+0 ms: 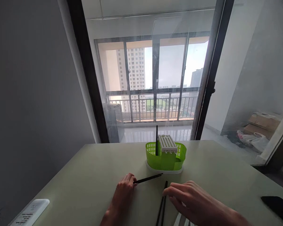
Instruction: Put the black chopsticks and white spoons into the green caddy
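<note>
on the counter (96, 175), your left hand (126, 182) has its fingers bunched around the near end of one black chopstick pair (148, 179), two tips showing, just in front of the one green basket (155, 161). your right hand (188, 196) has its fingers curled at the far end of a second pair (163, 205), two sticks; whether they pinch or merely touch, i cannot tell. in the basket stands black cutlery (157, 138), one stick or two unclear, beside one white rack (168, 143). white pieces (177, 218), uncounted, lie partly hidden below your right hand. one white strip (36, 208) sits far left.
</note>
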### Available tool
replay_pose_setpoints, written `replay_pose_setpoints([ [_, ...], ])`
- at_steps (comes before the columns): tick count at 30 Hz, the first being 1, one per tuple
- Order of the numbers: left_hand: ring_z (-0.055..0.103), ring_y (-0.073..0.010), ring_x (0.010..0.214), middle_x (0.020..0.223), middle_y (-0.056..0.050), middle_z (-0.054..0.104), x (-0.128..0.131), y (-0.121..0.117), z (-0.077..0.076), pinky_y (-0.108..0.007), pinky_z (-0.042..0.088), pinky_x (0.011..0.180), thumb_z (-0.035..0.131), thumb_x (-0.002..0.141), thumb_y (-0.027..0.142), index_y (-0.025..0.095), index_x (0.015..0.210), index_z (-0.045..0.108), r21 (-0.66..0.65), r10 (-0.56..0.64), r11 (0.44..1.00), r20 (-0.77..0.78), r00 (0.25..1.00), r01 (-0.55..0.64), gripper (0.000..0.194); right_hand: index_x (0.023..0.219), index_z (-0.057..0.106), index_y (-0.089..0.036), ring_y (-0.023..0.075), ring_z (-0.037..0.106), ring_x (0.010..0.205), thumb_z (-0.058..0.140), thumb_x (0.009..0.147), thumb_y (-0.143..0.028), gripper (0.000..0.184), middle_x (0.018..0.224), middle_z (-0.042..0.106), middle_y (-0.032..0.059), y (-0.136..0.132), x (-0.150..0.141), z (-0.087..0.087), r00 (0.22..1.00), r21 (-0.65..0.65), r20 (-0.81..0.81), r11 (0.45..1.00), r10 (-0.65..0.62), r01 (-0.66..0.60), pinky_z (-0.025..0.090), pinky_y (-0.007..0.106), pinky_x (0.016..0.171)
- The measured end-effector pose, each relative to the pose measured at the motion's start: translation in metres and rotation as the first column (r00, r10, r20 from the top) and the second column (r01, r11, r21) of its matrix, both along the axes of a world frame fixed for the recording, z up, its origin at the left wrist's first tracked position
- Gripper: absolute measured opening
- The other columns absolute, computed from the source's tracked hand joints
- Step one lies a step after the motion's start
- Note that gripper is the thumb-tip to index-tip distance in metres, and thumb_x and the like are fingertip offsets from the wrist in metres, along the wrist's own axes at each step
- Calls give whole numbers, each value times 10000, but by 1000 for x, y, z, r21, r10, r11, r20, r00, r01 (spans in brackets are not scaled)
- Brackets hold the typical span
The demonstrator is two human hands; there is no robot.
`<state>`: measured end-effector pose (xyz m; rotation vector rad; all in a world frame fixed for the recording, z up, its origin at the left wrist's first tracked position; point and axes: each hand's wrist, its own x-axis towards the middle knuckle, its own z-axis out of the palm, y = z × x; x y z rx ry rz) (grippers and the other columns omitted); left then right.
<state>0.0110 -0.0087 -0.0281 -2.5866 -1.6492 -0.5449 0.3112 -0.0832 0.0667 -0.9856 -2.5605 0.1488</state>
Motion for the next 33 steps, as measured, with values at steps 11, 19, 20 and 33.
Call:
replay_pose_setpoints([
  [11,696,-154,795,1000,-41,673,36,-20,21,-251,574,742,549,968,295,224,922,643,28,-145,985,686,713,173,127,1087,658,-233,145,660,711,555,986,-345,183,892,735,-3,28,-12,2,931,-300,-263,938,-254,172,481,255,688],
  [19,687,-179,825,918,-34,701,50,-31,18,-264,583,764,635,889,342,220,879,649,-132,-56,954,806,589,270,123,849,631,-202,147,578,702,424,1049,-453,382,828,665,26,42,-44,23,843,-227,-512,972,-167,55,455,263,678],
  [20,692,-183,817,891,-24,715,50,-32,18,-265,582,763,644,881,342,224,888,656,-174,-24,943,815,579,284,119,828,611,-204,147,573,721,391,1063,-439,398,847,655,31,41,-47,27,855,-192,-504,981,-121,26,452,265,693],
  [33,745,-239,790,822,-41,809,45,-28,19,-307,589,768,781,779,352,202,805,822,-348,114,875,824,554,337,158,836,586,-205,106,519,703,416,1071,-279,300,856,559,-8,46,-49,47,962,-100,-247,984,116,-144,421,212,664],
])
